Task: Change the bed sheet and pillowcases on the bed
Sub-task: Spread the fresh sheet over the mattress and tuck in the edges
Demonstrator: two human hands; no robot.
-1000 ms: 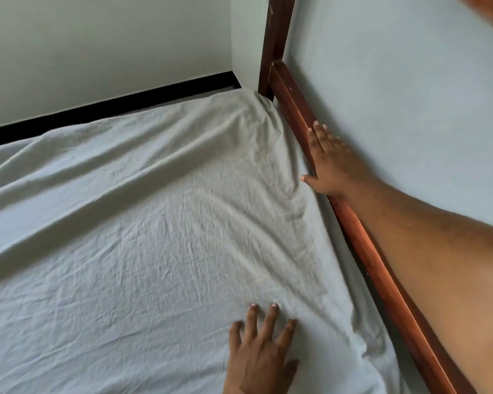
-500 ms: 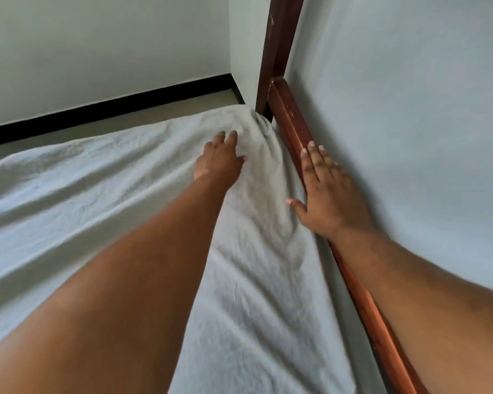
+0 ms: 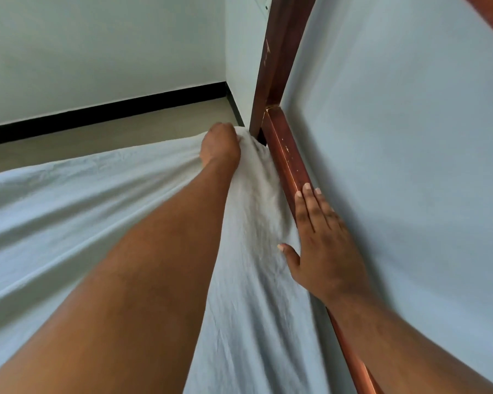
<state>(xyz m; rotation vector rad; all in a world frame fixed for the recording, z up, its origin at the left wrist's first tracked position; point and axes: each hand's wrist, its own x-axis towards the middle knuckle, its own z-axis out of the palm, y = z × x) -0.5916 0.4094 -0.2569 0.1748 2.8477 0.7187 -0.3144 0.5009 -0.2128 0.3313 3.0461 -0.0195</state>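
Left forearm (image 3: 143, 280): fills the lower left of the frame and reaches diagonally up toward the far corner of the bed.
Right hand (image 3: 322, 245): centre right, lying flat with straight fingers. The fingertips rest on the wooden side rail (image 3: 286, 155) and the spread thumb on the sheet's edge; it holds nothing.
Bed sheet (image 3: 69, 209): pale and creased, spread over the mattress across the left and middle of the frame. Its right border lies against the rail, and it is bunched at the upper-centre corner.
Left hand (image 3: 221, 143): upper centre, at that far corner, with the fingers curled down over the gathered cloth, gripping it. The fingertips are hidden behind the edge.
Bedpost (image 3: 279, 52): dark wood, rising at upper centre just beside the gripped corner.
Floor (image 3: 125, 129) and black skirting (image 3: 111, 112): upper left, beyond the bed.
Wall (image 3: 396, 137): pale, filling the right of the frame behind the rail.
Pillowcases: none in view.
Step in hand: likely seating the sheet's corner on the mattress by the post.
Doing it well: draw the corner down and under in line with the post, and use the flat right hand to pin the side border so it does not creep. Then smooth the diagonal folds toward the rail. There is little room between mattress and wood, so fingers could get nipped.
Writing: no brand, label or lettering can be read.
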